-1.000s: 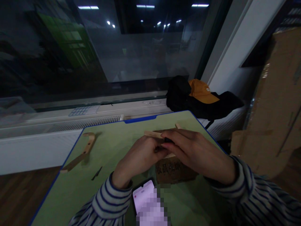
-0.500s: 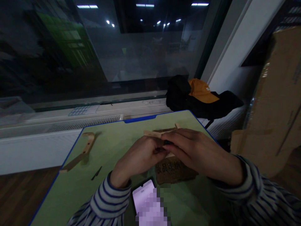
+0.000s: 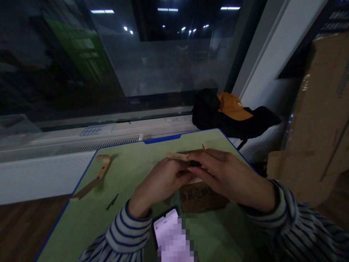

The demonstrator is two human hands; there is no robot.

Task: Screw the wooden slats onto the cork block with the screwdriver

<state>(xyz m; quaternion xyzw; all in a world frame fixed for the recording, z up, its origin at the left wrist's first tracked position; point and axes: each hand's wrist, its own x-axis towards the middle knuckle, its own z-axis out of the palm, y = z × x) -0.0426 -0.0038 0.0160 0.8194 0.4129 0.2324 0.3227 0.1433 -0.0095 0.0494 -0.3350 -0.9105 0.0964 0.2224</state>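
Both hands meet over a pale wooden piece [image 3: 176,156] above a brown cardboard sheet [image 3: 203,203] with dark printed characters. My left hand [image 3: 160,180] is closed, its fingers curled at the near side of the wood. From the right, my right hand [image 3: 227,174] reaches over with thumb and forefinger closed around a small black object [image 3: 194,163], whose kind I cannot make out. Part of the wood is hidden under the fingers; another wooden end [image 3: 205,146] shows behind my right hand.
On the green table [image 3: 136,167] lies a curved wooden part with holes [image 3: 103,169], at the left. Near it are thin dark pointed pieces [image 3: 112,202]. A phone [image 3: 166,225] lies in front. An orange cap [image 3: 233,105] and black fabric [image 3: 215,120] rest by the window; a large carton [image 3: 319,120] stands right.
My right thumb and forefinger have shifted slightly, and more of the small black object shows between them. My left hand stays almost in place.
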